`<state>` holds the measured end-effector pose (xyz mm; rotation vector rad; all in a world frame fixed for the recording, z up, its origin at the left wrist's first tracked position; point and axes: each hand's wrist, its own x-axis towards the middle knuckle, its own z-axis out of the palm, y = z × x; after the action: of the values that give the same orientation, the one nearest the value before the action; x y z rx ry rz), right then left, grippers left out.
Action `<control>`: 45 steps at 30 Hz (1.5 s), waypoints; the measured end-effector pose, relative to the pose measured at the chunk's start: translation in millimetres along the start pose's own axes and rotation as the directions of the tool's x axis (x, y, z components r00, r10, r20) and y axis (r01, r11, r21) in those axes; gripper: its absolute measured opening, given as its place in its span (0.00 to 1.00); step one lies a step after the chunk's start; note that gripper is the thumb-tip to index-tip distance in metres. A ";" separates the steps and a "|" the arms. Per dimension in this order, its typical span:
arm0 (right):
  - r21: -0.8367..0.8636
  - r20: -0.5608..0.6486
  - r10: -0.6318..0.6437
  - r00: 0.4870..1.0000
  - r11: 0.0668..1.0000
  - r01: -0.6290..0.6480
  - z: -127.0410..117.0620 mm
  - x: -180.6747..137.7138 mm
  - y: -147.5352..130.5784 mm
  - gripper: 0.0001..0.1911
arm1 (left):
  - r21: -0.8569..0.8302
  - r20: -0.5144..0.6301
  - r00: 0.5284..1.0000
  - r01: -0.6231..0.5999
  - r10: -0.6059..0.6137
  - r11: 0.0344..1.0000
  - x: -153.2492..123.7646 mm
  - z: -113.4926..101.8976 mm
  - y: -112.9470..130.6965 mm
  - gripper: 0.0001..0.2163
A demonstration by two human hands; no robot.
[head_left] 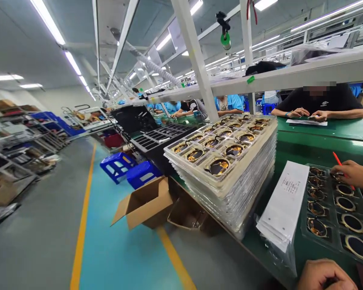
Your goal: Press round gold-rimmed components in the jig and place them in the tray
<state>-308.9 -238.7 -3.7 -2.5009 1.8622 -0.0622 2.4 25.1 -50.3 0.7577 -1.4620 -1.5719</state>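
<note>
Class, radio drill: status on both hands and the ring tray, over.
Right hand shut on red pen, over dark tray of gold rings. Left hand curled at tray's near corner, hold unclear. Paper stack beside tray, clear of hands.

Desk, green, long.
- Stack of clear trays, tall, at the near edge; the top one carries round gold-and-black parts.
- White packets, a pile just beside the stack.
- Dark tray of ring parts, next to the packets.
- Right hand: over the dark tray, gripping a red pen.
- Left hand: fingers curled, at the near desk edge.

Floor: open cardboard box, blue stools.
</note>
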 end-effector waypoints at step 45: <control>0.942 -0.042 0.582 0.812 -0.249 0.227 17.4 -241.8 -274.7 0.23 | 0.004 -0.277 0.961 -0.020 0.020 1.000 -5.6 -8.9 2.1 0.31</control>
<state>-114.4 71.6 -13.8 -0.8191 1.0930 -1.6651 13.1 25.8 -50.1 0.9204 -1.2612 -1.3861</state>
